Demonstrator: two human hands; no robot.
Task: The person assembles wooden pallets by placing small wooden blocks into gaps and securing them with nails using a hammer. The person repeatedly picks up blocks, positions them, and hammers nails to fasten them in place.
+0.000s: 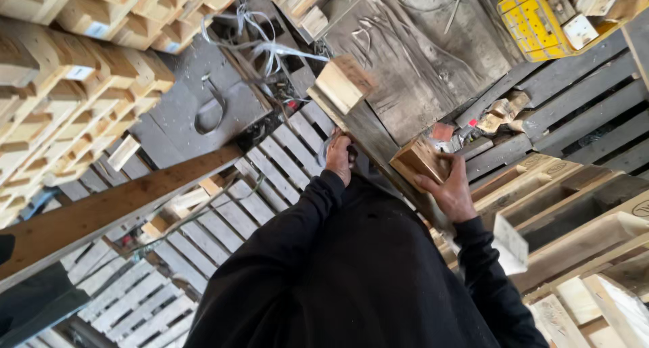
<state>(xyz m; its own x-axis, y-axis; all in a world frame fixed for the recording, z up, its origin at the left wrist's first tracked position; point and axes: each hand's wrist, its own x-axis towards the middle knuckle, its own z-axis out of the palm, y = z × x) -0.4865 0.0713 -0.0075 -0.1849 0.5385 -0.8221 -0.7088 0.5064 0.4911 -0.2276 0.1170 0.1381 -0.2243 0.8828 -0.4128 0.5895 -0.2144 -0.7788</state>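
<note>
wooden block gripped by right hand; left hand grip unclear, object hidden

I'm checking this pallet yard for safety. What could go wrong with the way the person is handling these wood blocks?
1. The right hand grips a rough wood block bare, so splinters seem likely.
2. Another block sits at the end of a narrow board and might slide off.
3. Loose white straps lie on the ground and could snag a foot. What the left hand holds is unclear.

Rough pale wooden block, weathered grey wooden pallets, matt black cloth sleeves, yellow plastic crate
</note>
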